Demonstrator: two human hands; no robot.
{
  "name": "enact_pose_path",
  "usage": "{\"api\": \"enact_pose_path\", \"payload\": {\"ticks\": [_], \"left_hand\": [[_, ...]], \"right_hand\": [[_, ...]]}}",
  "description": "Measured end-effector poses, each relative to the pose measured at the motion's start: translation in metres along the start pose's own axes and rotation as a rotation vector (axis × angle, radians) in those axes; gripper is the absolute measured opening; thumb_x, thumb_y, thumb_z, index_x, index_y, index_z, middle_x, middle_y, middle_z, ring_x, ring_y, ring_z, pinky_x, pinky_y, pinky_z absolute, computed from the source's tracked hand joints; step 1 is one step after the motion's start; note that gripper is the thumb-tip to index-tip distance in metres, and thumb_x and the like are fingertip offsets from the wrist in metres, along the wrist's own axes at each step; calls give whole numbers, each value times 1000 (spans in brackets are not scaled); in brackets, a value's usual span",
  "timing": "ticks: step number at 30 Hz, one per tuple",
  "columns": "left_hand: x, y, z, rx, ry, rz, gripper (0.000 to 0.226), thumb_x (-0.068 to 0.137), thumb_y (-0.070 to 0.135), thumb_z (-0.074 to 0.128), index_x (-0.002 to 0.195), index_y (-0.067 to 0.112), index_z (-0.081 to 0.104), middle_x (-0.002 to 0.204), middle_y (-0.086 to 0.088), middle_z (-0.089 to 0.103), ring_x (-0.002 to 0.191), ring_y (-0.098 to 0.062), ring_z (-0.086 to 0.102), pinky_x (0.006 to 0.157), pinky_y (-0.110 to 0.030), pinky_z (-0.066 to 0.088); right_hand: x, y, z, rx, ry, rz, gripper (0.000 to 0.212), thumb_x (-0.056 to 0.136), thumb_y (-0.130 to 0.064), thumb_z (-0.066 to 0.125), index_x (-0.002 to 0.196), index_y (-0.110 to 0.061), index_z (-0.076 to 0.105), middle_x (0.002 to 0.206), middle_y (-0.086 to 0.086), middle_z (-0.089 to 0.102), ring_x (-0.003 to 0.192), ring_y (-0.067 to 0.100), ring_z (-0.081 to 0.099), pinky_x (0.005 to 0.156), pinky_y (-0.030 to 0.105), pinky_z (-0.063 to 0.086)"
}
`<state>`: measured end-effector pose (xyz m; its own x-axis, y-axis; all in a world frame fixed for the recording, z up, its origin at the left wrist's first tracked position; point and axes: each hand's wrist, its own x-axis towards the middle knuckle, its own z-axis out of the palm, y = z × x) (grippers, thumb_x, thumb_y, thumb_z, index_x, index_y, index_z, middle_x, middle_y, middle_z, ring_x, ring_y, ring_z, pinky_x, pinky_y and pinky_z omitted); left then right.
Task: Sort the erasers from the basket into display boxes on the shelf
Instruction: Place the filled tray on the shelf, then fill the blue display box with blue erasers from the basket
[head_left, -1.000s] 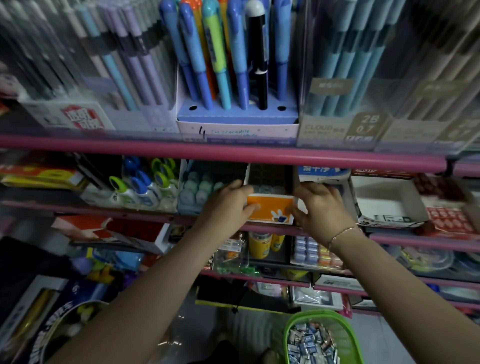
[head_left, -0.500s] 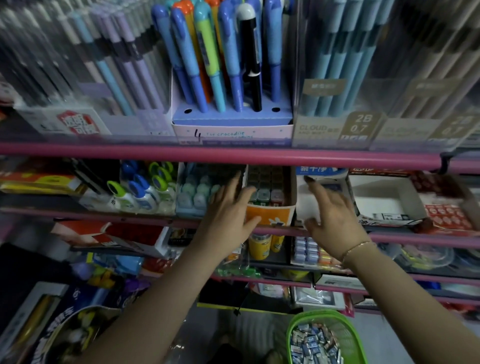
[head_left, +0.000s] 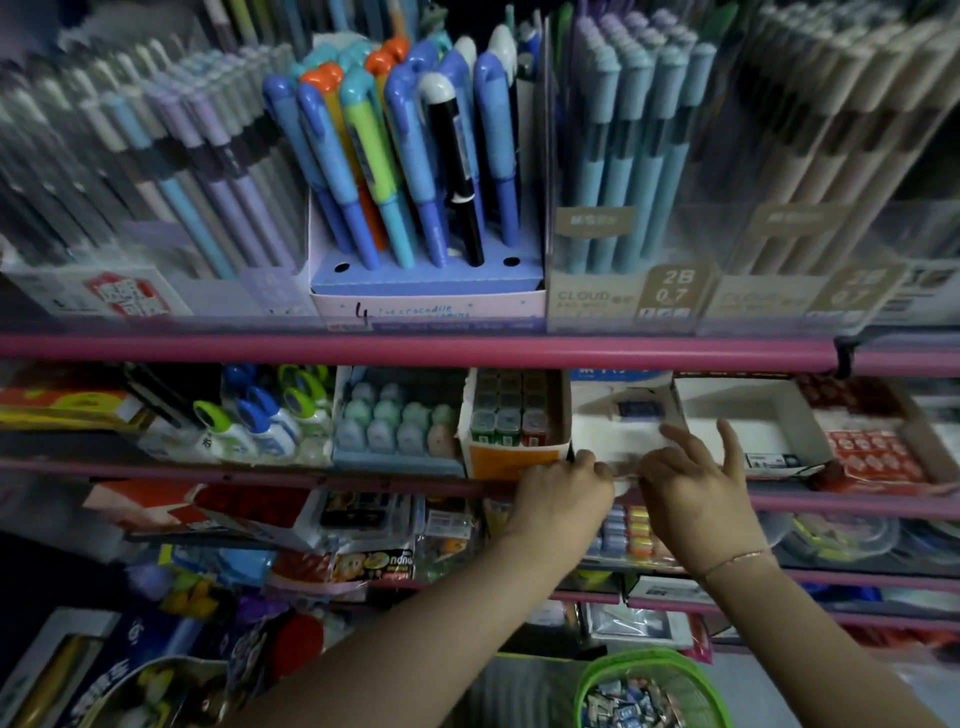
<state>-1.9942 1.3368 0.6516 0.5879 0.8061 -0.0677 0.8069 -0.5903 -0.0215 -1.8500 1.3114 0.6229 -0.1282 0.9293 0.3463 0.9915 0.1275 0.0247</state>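
Head view — pink shelf rail spans mid-frame; both hands — left hand, right hand — pinch the white display box at centre right

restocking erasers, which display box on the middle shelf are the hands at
The white box with one blue eraser at its back, between the orange-fronted box and the emptier white box.

Dim light falls on pink-railed shelves crowded with stationery. Upright pens fill the top tier, with correction tapes below
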Motion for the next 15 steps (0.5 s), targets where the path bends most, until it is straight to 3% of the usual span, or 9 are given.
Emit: {"api": "enact_pose_path", "payload": {"ticks": [6, 8, 11, 15], "left_hand": [[-15, -7, -8, -51, 229, 118, 19, 78, 5, 62, 94, 12, 67, 86, -4, 64, 65, -24, 66, 46, -27, 33], [-22, -8, -11, -170, 327, 151, 20, 80, 15, 66, 100, 17, 67, 94, 1, 65, 71, -18, 66, 44, -24, 41], [-35, -6, -15, -379, 453, 108, 36, 90, 40, 56, 121, 21, 56, 127, 3, 55, 92, -10, 63, 51, -24, 55], [-44, 3, -17, -738, 296, -112, 69, 84, 76, 29, 139, 34, 26, 142, 16, 28, 114, -3, 48, 81, -17, 44]], "right_hand": [[-10, 12, -12, 117, 174, -32, 25, 56, 2, 81, 74, -13, 74, 75, 3, 72, 74, 24, 70, 95, 56, 41], [-16, 15, -20, 157, 223, -36, 19, 66, 1, 76, 79, -13, 74, 75, 2, 71, 67, 24, 69, 90, 50, 47], [-28, 17, -34, 201, 258, -2, 15, 72, -10, 66, 83, -13, 74, 77, 1, 71, 68, 25, 68, 82, 46, 50], [-53, 18, -46, 178, 271, 63, 22, 81, -18, 53, 81, -14, 74, 79, 1, 71, 69, 26, 67, 84, 46, 47]]}}
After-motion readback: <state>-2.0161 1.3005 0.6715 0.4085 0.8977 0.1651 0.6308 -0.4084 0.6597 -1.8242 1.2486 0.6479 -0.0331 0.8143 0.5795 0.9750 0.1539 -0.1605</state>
